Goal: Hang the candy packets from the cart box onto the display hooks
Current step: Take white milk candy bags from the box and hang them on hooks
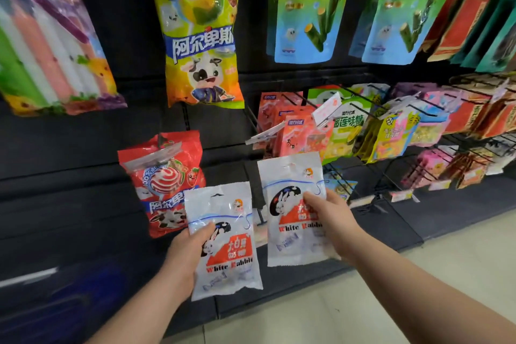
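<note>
Left hand [183, 255], grip around first white packet [233, 265]; right hand [333, 222], grip around second white packet [289, 176]; two packets total.

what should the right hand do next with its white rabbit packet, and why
Probably raise the right packet so its top hole meets a free hook. The right hand and left hand each grip a White Rabbit packet and neither hangs yet; the right one is higher, just below the hooked pink packets. The left packet can wait.
</note>
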